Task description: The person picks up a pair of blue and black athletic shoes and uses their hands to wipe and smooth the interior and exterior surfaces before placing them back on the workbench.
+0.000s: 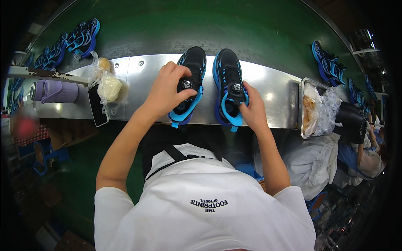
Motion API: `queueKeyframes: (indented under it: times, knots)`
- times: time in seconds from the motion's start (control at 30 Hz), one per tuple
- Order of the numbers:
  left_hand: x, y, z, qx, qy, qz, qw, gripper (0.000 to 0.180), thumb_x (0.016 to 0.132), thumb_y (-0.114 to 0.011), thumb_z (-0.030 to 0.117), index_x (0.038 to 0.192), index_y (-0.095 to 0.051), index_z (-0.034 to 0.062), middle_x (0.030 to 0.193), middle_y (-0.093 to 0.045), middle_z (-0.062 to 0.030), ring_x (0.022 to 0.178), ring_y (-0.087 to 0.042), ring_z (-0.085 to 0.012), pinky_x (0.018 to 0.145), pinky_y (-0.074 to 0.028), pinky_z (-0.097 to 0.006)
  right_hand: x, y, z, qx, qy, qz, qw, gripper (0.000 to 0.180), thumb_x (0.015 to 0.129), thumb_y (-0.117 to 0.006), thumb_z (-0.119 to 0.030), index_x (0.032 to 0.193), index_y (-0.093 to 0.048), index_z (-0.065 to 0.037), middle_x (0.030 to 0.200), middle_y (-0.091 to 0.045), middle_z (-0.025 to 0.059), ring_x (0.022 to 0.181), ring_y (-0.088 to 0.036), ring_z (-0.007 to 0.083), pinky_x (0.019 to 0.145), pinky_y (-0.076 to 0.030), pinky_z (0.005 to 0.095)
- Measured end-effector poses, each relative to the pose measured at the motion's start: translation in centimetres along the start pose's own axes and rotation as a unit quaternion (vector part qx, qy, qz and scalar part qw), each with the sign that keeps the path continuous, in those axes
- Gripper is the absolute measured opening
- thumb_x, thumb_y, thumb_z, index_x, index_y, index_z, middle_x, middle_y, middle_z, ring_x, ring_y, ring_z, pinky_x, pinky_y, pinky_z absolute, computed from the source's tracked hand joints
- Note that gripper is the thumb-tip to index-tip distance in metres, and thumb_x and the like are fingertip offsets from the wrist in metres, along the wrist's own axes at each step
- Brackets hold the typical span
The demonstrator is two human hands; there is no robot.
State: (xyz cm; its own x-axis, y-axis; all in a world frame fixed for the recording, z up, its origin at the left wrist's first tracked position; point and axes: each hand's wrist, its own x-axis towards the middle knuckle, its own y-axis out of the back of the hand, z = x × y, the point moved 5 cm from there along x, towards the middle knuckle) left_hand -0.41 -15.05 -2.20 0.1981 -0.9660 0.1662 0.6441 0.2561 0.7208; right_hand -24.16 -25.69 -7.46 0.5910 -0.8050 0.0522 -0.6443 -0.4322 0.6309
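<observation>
Two black shoes with bright blue trim stand side by side on a metal shelf (142, 79), toes pointing away from me. My left hand (165, 90) lies over the left shoe (193, 62), thumb and fingers around the round silver dial on its tongue. My right hand (252, 109) grips the heel side of the right shoe (225, 67), thumb beside its dial.
A green conveyor belt (251, 29) runs behind the shelf with more blue shoes (81, 37) at far left and blue shoes (328, 65) at far right. On the shelf are a phone (97, 111), bagged food (106, 83), a purple bottle (56, 91) and a metal tray (302, 104) with plastic bags. Another person (368, 154) sits at right.
</observation>
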Motion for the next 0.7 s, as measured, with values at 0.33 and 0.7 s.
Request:
queueKeyframes:
  times: [0.33, 0.7]
  knots:
    - [0.3, 0.1, 0.1, -0.025, -0.020, -0.045, 0.998, 0.044, 0.078, -0.067, 0.007, 0.121, -0.057, 0.0058, 0.095, -0.057, -0.0037, 0.093, -0.054, -0.0153, 0.083, -0.044, -0.029, -0.2, -1.0, -0.9, -0.014, -0.001, -0.021, 1.000, 0.060, 0.075, -0.056, 0.004, 0.133, -0.043, 0.004, 0.124, -0.051, 0.0213, 0.114, -0.053, 0.0360, 0.096, -0.044, 0.0379]
    - [0.3, -0.2, -0.7, -0.113, 0.015, -0.076, 0.991, 0.041, 0.076, -0.074, 0.020, 0.112, -0.060, 0.0054, 0.097, -0.056, -0.0058, 0.095, -0.053, -0.0195, 0.088, -0.042, -0.030, 0.0, -1.4, -1.8, -0.009, -0.013, -0.031, 0.999, 0.059, 0.076, -0.055, 0.004, 0.134, -0.042, 0.004, 0.125, -0.049, 0.0214, 0.115, -0.052, 0.0354, 0.097, -0.043, 0.0377]
